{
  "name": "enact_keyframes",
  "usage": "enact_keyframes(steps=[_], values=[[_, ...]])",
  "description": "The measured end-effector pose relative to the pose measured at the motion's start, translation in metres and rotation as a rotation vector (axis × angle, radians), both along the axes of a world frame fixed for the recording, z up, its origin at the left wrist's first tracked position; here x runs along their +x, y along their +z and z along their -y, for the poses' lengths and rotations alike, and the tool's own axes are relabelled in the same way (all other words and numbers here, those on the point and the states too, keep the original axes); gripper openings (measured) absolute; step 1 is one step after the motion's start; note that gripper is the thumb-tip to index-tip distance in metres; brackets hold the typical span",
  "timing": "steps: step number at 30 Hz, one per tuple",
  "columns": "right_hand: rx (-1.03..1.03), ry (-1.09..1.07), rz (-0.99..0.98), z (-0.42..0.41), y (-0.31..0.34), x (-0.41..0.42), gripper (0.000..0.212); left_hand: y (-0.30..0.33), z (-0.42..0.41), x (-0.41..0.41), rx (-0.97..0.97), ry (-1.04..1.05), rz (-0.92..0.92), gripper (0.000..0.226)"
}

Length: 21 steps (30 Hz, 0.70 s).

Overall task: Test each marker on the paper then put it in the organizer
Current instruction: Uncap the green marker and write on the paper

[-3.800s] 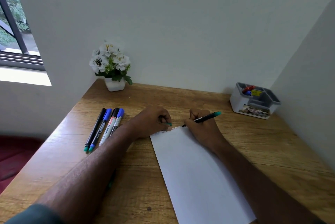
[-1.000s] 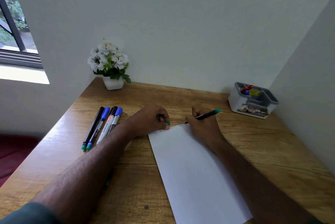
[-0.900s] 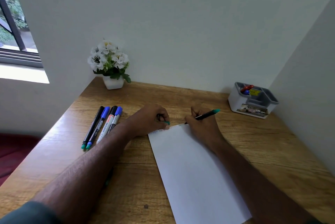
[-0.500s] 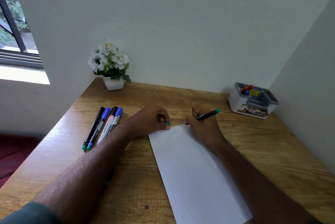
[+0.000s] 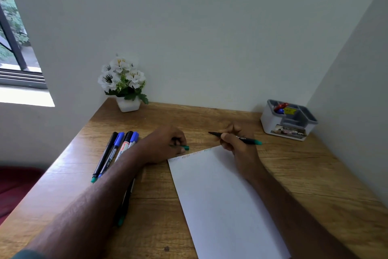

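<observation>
Marker (image 5: 241,138) now off paper (image 5: 220,195); organizer (image 5: 270,120) part-filled

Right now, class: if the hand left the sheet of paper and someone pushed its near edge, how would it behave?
The paper looks thin and flat, so it would probably slide easily on the smooth wooden desk. Lifted by one corner, it would likely droop. Only the left hand appears to pin its far corner.

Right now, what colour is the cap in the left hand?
Teal green cap, seen in the head view.
</observation>
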State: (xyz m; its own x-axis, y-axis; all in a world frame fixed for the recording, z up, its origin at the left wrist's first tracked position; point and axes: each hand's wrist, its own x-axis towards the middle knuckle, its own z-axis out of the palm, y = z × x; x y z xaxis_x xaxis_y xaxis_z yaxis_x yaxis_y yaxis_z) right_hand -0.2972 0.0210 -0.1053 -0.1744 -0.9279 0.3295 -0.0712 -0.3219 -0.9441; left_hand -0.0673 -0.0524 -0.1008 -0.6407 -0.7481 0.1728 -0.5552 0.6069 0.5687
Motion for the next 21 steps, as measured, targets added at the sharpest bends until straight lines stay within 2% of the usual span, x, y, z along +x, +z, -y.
enact_keyframes(steps=[3, 9, 11, 17, 21], values=[[-0.007, 0.074, 0.009, -0.001, 0.004, 0.006, 0.010, 0.001, -0.002, -0.002, -0.011, 0.008, -0.065, 0.013], [-0.009, 0.065, -0.090, -0.003, 0.006, 0.010, 0.016, 0.007, -0.009, -0.004, -0.010, 0.025, -0.156, 0.016], [-0.002, 0.056, -0.094, -0.003, 0.006, 0.011, 0.021, 0.008, -0.011, -0.005, -0.022, 0.021, -0.163, 0.018], [0.004, 0.073, -0.055, -0.002, 0.007, 0.013, 0.016, 0.008, -0.013, -0.008, -0.020, -0.017, -0.161, 0.017], [0.025, 0.103, -0.099, 0.000, 0.005, 0.012, 0.025, 0.007, -0.013, -0.010, -0.012, -0.072, -0.154, 0.016]])
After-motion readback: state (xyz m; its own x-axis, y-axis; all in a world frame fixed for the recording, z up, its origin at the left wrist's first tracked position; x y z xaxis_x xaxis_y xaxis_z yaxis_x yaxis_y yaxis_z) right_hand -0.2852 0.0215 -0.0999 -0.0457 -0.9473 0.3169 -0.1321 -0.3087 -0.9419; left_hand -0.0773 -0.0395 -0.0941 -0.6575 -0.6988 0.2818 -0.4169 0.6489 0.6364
